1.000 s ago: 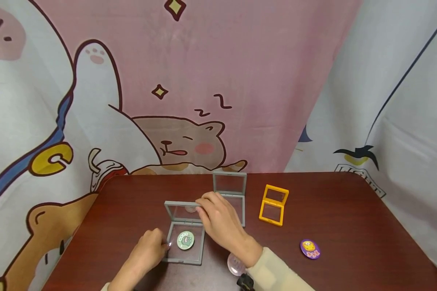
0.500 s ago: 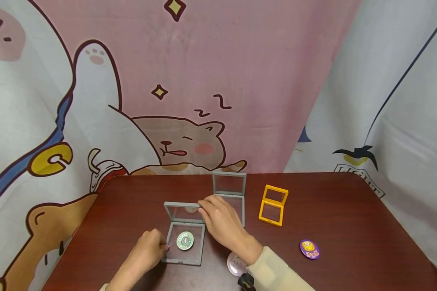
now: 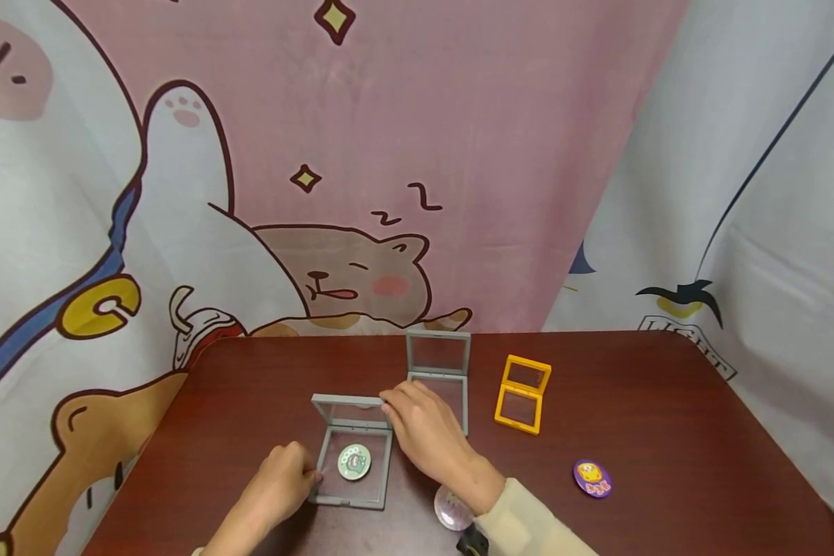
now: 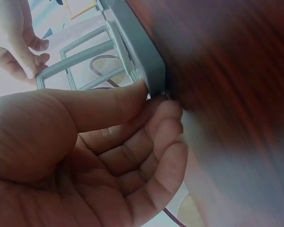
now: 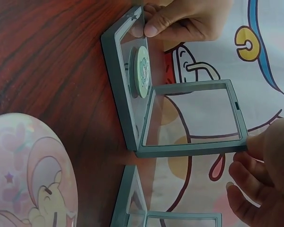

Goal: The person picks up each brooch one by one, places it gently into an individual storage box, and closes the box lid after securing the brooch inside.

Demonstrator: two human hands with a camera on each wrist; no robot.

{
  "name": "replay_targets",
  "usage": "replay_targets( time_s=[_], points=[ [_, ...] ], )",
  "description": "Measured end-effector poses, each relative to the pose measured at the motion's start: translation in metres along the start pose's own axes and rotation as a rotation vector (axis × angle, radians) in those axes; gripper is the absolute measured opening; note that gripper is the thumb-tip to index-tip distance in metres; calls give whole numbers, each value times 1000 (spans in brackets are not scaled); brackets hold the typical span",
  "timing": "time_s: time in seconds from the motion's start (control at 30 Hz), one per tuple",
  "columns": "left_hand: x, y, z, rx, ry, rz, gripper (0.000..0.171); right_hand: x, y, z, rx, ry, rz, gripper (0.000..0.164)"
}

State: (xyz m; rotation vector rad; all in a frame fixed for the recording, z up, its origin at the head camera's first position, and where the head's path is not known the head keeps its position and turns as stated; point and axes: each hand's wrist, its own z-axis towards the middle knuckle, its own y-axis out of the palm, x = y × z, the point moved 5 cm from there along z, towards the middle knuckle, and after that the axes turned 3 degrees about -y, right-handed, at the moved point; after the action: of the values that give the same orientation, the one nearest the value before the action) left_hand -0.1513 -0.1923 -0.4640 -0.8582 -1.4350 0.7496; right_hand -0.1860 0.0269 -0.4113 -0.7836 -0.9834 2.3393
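Observation:
A grey square display case (image 3: 350, 502) with clear film panels lies on the table, its lid (image 3: 347, 400) raised at a slant from the hinge. On the base's film sits a round green badge (image 3: 354, 462) with a cartoon figure. My left hand (image 3: 283, 475) pinches the base's left edge between thumb and index finger; the other fingers curl below it in the left wrist view. At the lid's upper right corner, my right hand (image 3: 427, 425) grips the frame with thumb and fingertips. The right wrist view shows this lid frame (image 5: 194, 150) side-on.
Behind my right hand stands a second opened grey case (image 3: 438, 333), partly hidden. A small yellow case (image 3: 517, 425) lies opened to its right. Nearer are a purple badge (image 3: 592, 479) and, under my right wrist, a pink badge (image 3: 452, 510). A patterned curtain (image 3: 500, 154) hangs behind the table.
The lid has tipped down a little toward the base, with my right hand moving along with it. My left hand stays at the base's left edge.

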Motion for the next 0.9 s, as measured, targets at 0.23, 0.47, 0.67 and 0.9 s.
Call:
replay_targets(
  time_s=[0.23,0.47,0.67,0.9],
  points=[
    [0,1,0,7,8,8,58,-1,0,-4,-27,25,4,18],
    [-1,1,-1,6,7,15,57,-3,0,-8,-38,47,27,18],
    [0,0,-1,7,8,15,57,-7,1,-11,-45,51,38,15],
    [-1,0,-2,15,15,21,53,-11,1,-16,-66,60,54,15]
  ],
)
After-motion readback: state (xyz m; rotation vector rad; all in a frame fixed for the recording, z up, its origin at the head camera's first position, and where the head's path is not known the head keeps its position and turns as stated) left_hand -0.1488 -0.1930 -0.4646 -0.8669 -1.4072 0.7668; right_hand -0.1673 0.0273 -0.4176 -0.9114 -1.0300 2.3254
